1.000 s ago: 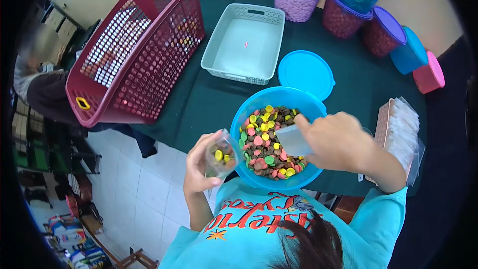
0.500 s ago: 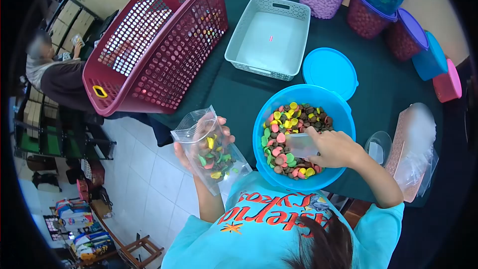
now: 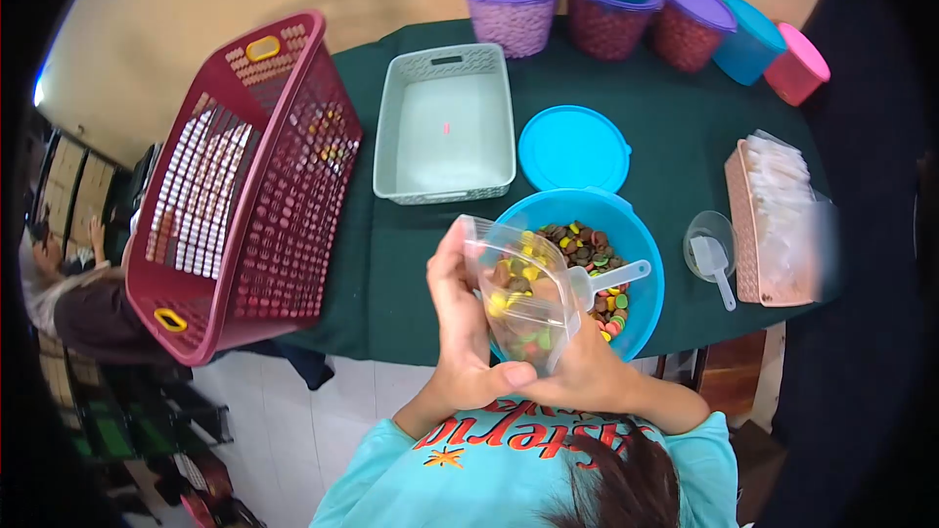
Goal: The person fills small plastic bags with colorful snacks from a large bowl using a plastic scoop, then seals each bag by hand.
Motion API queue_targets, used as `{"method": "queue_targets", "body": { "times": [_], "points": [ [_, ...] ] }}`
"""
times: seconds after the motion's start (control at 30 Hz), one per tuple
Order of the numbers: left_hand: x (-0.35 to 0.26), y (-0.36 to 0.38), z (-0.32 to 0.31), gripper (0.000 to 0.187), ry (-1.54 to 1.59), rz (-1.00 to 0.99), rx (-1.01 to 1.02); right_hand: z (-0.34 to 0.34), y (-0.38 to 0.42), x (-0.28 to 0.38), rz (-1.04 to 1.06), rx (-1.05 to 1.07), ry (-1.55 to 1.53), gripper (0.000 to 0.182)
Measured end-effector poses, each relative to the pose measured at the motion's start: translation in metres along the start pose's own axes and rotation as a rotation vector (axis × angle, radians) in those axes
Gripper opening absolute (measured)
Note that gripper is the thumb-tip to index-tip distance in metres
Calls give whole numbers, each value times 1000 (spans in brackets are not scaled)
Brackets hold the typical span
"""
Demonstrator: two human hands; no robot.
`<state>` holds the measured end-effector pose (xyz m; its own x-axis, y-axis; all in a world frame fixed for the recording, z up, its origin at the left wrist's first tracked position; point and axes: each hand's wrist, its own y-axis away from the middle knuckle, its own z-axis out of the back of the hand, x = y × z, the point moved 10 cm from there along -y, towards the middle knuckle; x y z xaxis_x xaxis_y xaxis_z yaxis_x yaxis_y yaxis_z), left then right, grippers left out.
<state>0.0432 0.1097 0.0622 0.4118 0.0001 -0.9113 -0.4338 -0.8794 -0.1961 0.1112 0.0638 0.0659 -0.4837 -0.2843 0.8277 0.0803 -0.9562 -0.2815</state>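
My left hand point(image 3: 458, 318) grips a clear zip bag point(image 3: 538, 318) by its left side. Inside the bag lie yellow, green and brown button-shaped pieces. My right hand point(image 3: 592, 372) is closed around the bag's lower right side, with its fingers partly hidden behind the plastic. Both hands hold the bag over the near left part of a blue bowl point(image 3: 648, 244). Brown, yellow, pink and green pieces point(image 3: 592, 242) fill the bowl's bottom. A clear scoop point(image 3: 616, 277) sits in the bowl, its handle pointing right and free of my fingers.
Behind the bowl lies a blue lid point(image 3: 575, 149), beside a grey-green tray point(image 3: 391, 152). A tall maroon basket point(image 3: 293, 176) stands left. At right are a clear cup point(image 3: 699, 225) with a white scoop point(image 3: 712, 256) and a pink box point(image 3: 741, 235) of plastic bags. Lidded tubs point(image 3: 690, 29) line the back.
The bag has moved right, from beside the bowl to over it. My right hand has let go of the scoop and taken hold of the bag. The view has shifted.
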Motion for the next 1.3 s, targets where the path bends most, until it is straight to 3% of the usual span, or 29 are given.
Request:
{"method": "queue_targets", "body": {
  "times": [0.07,0.13,0.17,0.2,0.23,0.27,0.33,0.37,0.47,0.53,0.57,0.67,0.73,0.83,0.93,1.03,1.13,1.23,1.3],
  "points": [
    [-11,-7,9,104,-33,-130,44,10,1,-8,-5,-34,-36,60],
    [-8,-11,12,92,63,-14,125,17,5,-7,-6,-63,-81,55],
    [-11,-13,15,92,67,-12,148,22,9,-14,-98,-138,-284,52],
    [-6,-12,6,83,-38,51,288,26,15,-22,-186,-215,-489,50],
    [2,-9,-3,74,-144,112,428,20,18,-22,-198,-161,-526,49],
    [-2,-9,-10,60,-227,-20,509,19,20,-22,-200,-184,-518,49],
    [25,-1,-5,58,-243,269,497,13,28,-24,-256,-243,-509,53],
    [29,1,-5,58,-239,270,519,11,30,-21,-259,-264,-501,53],
    [36,3,-7,53,-267,237,612,12,37,-21,-278,-414,-561,57],
    [17,0,-13,45,-240,56,602,16,38,-9,-173,-463,-396,61],
    [16,2,-14,47,-192,93,628,17,41,-7,-174,-485,-391,61],
    [13,4,-11,50,-199,-1,683,11,43,-3,-226,-435,-280,63],
    [9,5,-10,52,-77,29,597,4,45,0,-198,-458,-367,65],
    [20,12,-5,50,-97,264,549,-2,50,-5,-201,-467,-347,63],
    [14,16,-5,48,43,296,444,0,54,-2,-173,-409,-394,59],
    [8,19,-9,46,-14,149,474,-1,65,-4,-145,-305,-370,54],
    [9,30,-27,40,-31,84,436,6,86,-5,-100,-333,-498,46],
    [29,39,-39,41,199,175,277,26,118,-21,-128,-596,-592,38],
    [45,48,-48,44,219,208,199,24,133,-34,-114,-658,-672,38]
  ]
}}
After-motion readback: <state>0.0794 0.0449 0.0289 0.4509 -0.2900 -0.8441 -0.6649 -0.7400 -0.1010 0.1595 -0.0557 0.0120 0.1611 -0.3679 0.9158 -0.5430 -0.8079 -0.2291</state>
